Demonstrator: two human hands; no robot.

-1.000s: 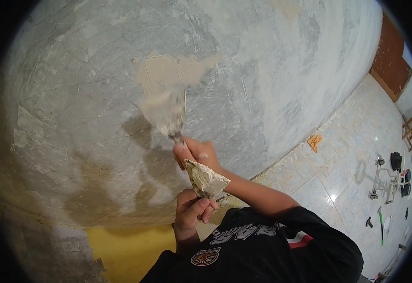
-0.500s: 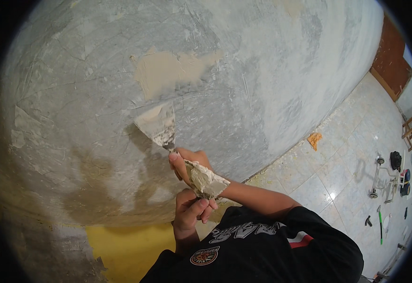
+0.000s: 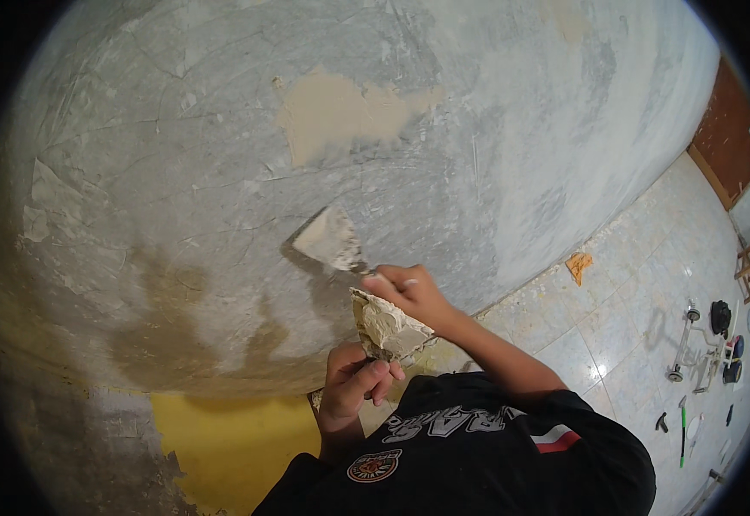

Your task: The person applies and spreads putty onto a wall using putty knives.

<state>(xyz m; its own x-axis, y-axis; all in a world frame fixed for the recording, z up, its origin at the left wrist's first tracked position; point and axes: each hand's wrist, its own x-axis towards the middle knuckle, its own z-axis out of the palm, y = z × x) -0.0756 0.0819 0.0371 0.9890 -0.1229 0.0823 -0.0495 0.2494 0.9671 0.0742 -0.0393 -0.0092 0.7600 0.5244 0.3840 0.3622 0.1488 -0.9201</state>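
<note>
Here I see the right hand (image 3: pixel 413 295) gripping a scraper (image 3: pixel 330 242) whose blade lies flat against the wall (image 3: pixel 177 172), up-left of it; just below, the left hand (image 3: pixel 353 383) grips a board of filler (image 3: pixel 386 328).

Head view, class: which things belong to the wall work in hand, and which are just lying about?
In use:
right hand holding the putty knife
left hand holding a board of filler
grey wall, beige patch

Lying about:
orange scrap on the tiled floor
wheeled frame
</note>
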